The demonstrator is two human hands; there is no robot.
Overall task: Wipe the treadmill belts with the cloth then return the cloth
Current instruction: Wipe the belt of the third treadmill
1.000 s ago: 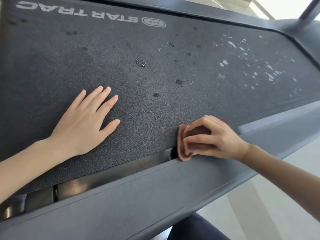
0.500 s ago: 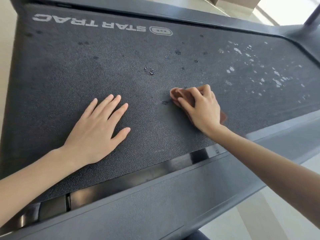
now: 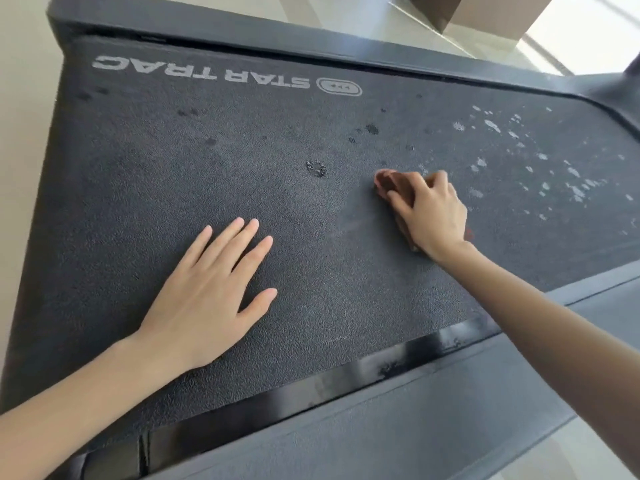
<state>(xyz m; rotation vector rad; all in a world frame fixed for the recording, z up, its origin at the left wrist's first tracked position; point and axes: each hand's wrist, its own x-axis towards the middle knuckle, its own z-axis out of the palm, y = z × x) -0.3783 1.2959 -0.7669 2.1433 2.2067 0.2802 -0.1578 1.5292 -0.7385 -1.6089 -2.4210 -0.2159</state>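
The dark textured treadmill belt fills the head view, with white "STAR TRAC" lettering at its far edge. Dark wet spots dot its middle and pale droplets cluster at the right. A small brown cloth lies on the belt right of centre. My right hand covers most of it, fingers curled over the cloth and pressing it to the belt. My left hand lies flat on the belt at the lower left, fingers straight and spread, holding nothing.
A grey side rail runs along the near edge of the treadmill, with a glossy black strip between it and the belt. The far rail borders the belt's far side. Pale floor shows at the left, a brown box at the top right.
My right hand has slid the cloth from the belt's near edge out across the belt toward the far side. My left hand has stayed flat in the same spot.
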